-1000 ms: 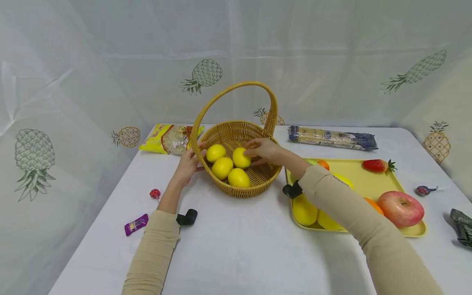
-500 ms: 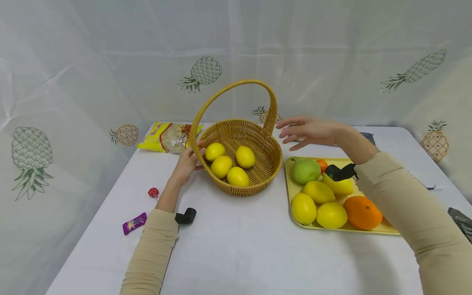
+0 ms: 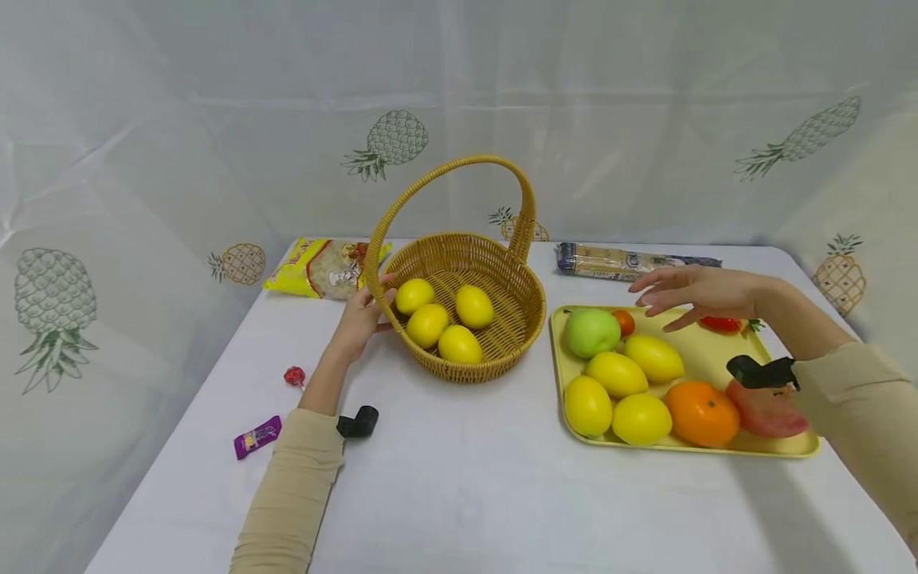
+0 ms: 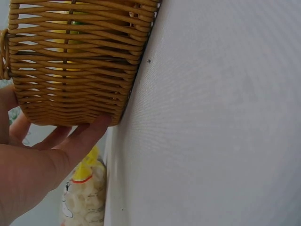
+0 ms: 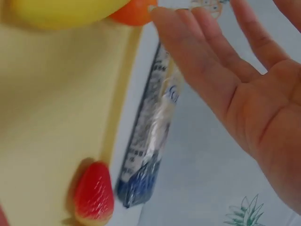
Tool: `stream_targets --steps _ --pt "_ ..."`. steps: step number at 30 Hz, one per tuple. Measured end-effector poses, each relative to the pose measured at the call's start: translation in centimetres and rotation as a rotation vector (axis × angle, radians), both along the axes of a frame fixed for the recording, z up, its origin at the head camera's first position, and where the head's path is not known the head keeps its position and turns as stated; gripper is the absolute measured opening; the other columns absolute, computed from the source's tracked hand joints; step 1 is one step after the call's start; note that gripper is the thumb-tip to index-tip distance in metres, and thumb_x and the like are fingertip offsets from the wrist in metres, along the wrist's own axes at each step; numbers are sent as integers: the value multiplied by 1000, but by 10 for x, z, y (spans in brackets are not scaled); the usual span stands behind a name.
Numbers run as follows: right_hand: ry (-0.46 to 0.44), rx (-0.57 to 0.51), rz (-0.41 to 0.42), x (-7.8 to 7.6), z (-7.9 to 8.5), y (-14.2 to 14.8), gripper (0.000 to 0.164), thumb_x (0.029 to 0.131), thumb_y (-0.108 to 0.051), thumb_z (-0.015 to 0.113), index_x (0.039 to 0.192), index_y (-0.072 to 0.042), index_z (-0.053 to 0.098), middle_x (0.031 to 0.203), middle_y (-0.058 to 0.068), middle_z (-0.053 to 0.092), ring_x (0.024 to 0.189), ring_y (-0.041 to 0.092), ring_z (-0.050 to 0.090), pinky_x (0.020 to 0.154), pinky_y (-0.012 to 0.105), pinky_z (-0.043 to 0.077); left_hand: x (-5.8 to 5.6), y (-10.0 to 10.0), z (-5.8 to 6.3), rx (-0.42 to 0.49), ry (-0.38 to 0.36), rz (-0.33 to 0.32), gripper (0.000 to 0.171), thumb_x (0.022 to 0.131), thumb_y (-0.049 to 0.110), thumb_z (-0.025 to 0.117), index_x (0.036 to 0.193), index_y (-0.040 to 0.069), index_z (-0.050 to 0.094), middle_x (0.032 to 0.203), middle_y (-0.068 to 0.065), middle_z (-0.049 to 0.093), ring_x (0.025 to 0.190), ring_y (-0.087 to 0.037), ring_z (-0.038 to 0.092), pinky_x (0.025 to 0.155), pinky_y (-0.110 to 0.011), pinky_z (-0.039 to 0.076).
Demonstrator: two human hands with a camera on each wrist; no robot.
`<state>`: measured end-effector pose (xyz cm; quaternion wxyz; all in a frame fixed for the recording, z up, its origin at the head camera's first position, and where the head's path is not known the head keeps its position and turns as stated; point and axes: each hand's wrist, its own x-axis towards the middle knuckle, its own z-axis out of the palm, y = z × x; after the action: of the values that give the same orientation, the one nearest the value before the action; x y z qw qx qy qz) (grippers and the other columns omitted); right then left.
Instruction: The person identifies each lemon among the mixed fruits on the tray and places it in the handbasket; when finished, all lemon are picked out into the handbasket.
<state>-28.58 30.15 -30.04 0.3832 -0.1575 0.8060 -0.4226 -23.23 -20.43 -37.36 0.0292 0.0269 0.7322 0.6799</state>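
A wicker basket (image 3: 473,371) with a tall arched handle stands on the table, holding several yellow lemons (image 3: 460,344). My left hand (image 3: 358,319) rests against its left outer side; in the left wrist view the fingers (image 4: 89,136) touch the lower weave. Over the back of the yellow tray (image 3: 717,351) hovers my right hand (image 3: 710,293), fingers apart and holding nothing. On the tray lie more lemons (image 3: 641,419), a green apple (image 3: 592,332), a large orange (image 3: 701,413), a small orange fruit (image 3: 624,322), a red apple (image 3: 766,410) and a strawberry (image 5: 94,193), partly hidden in the head view.
Behind the basket's left side lies a yellow food bag (image 3: 326,269). A long clear packet with blue ends (image 3: 617,261) lies behind the tray. At the left are a red lollipop (image 3: 294,376) and a purple wrapped candy (image 3: 258,437). A patterned curtain (image 3: 610,119) backs the table.
My right hand has let go of a lemon in the basket, then moved right until it hangs over the tray. The left hand stays at the basket's side.
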Motion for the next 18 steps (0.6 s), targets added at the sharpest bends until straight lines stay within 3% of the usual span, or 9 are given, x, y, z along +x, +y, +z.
stream_targets --steps 5,11,14,18 --pt "-45 68 33 8 -14 16 55 100 -20 54 145 1 30 143 27 35 128 43 40 95 53 48 -9 -4 -14 -21 12 14 49 103 22 48 148 6 37 152 -16 30 132 -36 36 93 -56 47" --pt "-86 104 92 18 -24 17 56 98 -19 58 144 2 34 144 29 32 126 40 43 93 50 50 -9 -3 -15 -42 27 23 49 103 24 49 148 7 38 151 -15 31 130 -35 38 92 -54 49" --pt "-61 119 103 21 -28 12 58 96 -20 62 143 2 37 146 34 25 129 46 37 93 50 50 -9 -3 -15 -40 25 23 48 103 22 48 148 7 38 151 -16 30 130 -35 38 92 -54 49" --pt "-2 138 105 25 -33 5 60 92 -22 67 141 -1 40 145 35 26 128 51 34 91 52 50 -9 -4 -16 -38 23 23 46 104 17 46 148 6 38 152 -16 30 131 -36 38 92 -55 49"
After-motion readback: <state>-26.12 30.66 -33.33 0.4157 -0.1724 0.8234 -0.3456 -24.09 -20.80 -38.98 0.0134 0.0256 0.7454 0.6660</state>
